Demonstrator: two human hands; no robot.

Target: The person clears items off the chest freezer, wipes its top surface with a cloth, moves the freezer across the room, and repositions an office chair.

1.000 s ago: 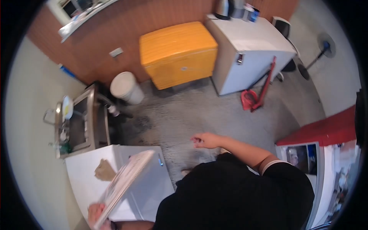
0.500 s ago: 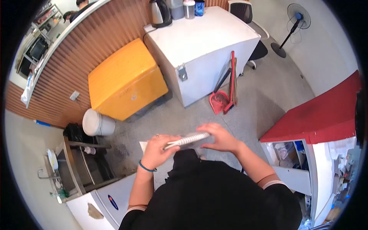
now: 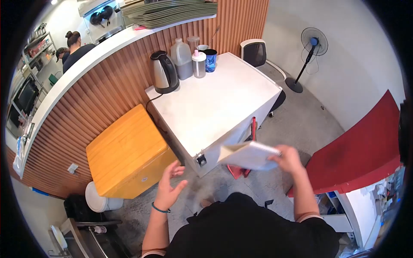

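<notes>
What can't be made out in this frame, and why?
- Head view: any writing on the white pad in the right hand; motion blur.
- Head view: the red dustpan's full shape; the pad covers part.
- Head view: the hands of the nearer person beyond the counter; their body and the counter hide them.
- Head view: the chair's full base; the white chest blocks it.
</notes>
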